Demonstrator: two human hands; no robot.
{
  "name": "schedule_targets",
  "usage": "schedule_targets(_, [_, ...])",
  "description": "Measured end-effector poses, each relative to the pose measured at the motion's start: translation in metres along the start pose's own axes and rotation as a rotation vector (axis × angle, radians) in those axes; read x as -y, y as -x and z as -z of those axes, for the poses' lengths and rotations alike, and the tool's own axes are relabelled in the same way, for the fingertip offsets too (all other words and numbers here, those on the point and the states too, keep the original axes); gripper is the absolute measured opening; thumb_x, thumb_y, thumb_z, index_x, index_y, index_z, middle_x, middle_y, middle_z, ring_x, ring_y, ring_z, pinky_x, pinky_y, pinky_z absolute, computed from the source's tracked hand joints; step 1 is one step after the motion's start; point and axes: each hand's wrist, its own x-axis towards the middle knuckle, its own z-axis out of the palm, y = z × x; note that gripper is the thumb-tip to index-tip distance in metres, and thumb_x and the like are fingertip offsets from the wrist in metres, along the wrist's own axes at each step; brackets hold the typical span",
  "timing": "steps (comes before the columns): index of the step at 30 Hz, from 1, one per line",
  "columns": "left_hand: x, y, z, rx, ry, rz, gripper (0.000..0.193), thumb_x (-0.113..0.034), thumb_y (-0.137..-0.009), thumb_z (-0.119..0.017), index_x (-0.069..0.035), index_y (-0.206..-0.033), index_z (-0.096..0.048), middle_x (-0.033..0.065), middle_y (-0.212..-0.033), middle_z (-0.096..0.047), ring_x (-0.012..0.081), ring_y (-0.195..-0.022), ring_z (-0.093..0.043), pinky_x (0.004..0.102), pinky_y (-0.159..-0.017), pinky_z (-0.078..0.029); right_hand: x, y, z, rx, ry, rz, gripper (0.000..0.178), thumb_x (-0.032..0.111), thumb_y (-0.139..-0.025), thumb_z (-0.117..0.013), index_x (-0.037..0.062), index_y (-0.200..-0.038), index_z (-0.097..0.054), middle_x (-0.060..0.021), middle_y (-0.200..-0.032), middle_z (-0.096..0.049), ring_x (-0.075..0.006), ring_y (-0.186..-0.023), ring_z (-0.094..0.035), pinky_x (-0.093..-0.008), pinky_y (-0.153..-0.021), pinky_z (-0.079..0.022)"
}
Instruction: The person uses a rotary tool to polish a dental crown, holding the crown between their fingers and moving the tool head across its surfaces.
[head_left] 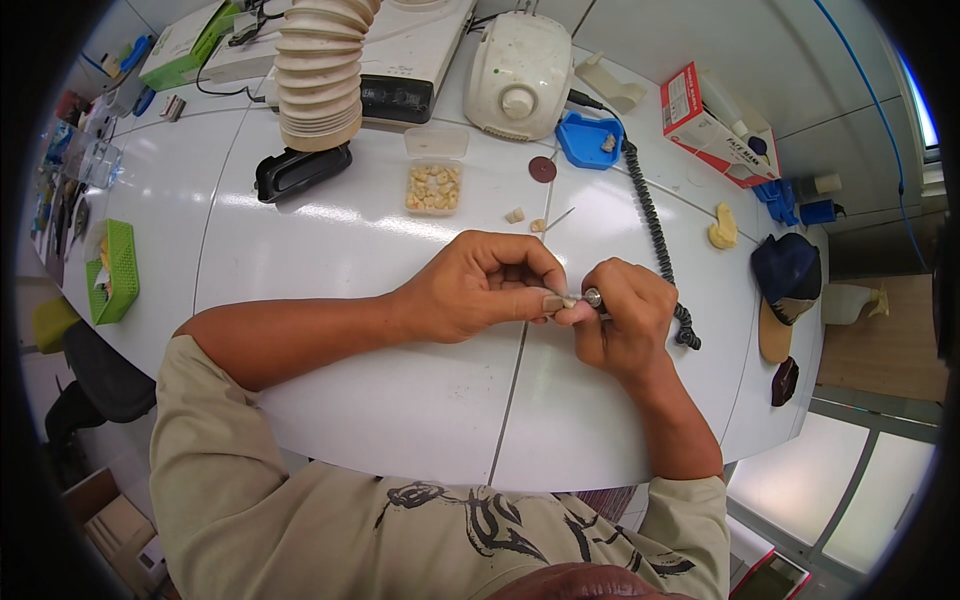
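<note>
Near the centre of the frame the two hands meet just above the white desk (400, 400). The left hand (480, 290) has its grip pinched shut, thumb against fingertips, on a small pale tooth-like piece (570, 299) that shows only as a sliver at the fingertips. The right hand (630, 320) has its grip curled closed around a slim metal handpiece (593, 297), whose silvery tip sits right against the small piece. The hands touch each other at the fingertips.

A black coiled cord (655, 235) runs from beside the right hand up toward the white motor unit (518, 75) at the top centre. Just right of that unit lies a blue tray (588, 140), and left of the tray a dark round disc (542, 169). Above the left hand, a clear plastic box (434, 187) holds many pale tooth-shaped pieces; two more loose pale bits (515, 215) lie just to its right, near a thin metal pin (560, 219). A ribbed beige suction hose (320, 70) ends in a black mouth (300, 172) at the upper left. A green basket (120, 270) stands at the left edge. At the upper right sits a red and white carton (705, 125), and below it a yellowish cast (723, 228) and a dark cap (787, 270).
</note>
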Motion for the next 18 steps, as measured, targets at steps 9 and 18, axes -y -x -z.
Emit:
schedule_targets(9, [-0.0003, 0.0005, -0.0015, -0.002, -0.008, -0.016, 0.011, -0.005, -0.102, -0.077, -0.002, -0.111, -0.072, 0.0042, -0.108, -0.072, 0.0087, -0.094, -0.071, 0.025, -0.084, -0.061, -0.0019, 0.0009, -0.0013, -0.003, -0.007, 0.005, 0.057, 0.053, -0.094, -0.081, 0.0071, -0.072, -0.054, -0.0066, -0.06, -0.048, -0.0268, -0.048, -0.046, -0.0393, -0.048, -0.036])
schedule_targets(18, [0.0006, 0.0002, 0.0001, -0.007, -0.021, -0.015, 0.011, -0.006, -0.104, -0.075, -0.002, -0.113, -0.071, 0.0043, -0.111, -0.072, 0.0087, -0.097, -0.071, 0.0258, -0.086, -0.063, -0.0005, 0.0004, -0.0011, -0.005, 0.005, -0.004, 0.057, 0.053, -0.095, -0.081, 0.007, -0.072, -0.054, -0.0065, -0.06, -0.047, -0.0264, -0.048, -0.046, -0.0392, -0.048, -0.036])
